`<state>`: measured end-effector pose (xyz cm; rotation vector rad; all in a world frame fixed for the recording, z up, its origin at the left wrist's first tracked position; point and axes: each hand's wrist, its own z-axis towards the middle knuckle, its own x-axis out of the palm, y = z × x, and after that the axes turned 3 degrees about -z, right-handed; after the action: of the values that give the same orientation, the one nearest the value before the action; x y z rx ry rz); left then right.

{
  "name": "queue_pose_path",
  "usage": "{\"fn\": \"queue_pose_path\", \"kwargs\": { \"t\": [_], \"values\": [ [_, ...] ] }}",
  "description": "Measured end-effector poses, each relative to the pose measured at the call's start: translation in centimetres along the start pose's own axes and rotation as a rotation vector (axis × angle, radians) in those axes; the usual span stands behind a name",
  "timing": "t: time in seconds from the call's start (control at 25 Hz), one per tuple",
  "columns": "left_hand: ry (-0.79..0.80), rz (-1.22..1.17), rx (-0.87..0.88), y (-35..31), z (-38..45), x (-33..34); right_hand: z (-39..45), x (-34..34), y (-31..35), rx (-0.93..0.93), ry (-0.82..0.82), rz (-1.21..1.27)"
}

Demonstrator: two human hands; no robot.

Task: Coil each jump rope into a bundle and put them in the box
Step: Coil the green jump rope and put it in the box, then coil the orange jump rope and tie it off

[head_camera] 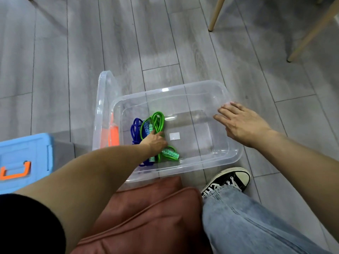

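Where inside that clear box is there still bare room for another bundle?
The right half of the clear plastic box is bare, from the small white label across to the wall under the right hand. The left end is crowded: the green jump rope, the blue jump rope and the left hand.

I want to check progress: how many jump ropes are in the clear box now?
2. A green rope under the left hand, and a blue rope beside it at the box's left end. More may be hidden.
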<state>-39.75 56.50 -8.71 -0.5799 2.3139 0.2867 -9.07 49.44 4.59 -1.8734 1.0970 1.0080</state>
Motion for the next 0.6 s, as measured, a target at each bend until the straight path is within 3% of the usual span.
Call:
{"fn": "queue_pose_path", "kwargs": {
  "t": [0.16,0.32,0.6],
  "values": [
    [0.050,0.000,-0.053,0.3,-0.4,0.0,0.3,-0.2,0.6,0.009,-0.007,-0.012],
    [-0.081,0.026,-0.038,-1.1,-0.5,-0.5,0.6,-0.9,1.1,0.030,0.008,-0.062],
    [-0.193,-0.348,-0.247,-3.7,-1.1,-3.7,1.2,-2.9,1.2,0.107,-0.002,0.095]
  ]
}}
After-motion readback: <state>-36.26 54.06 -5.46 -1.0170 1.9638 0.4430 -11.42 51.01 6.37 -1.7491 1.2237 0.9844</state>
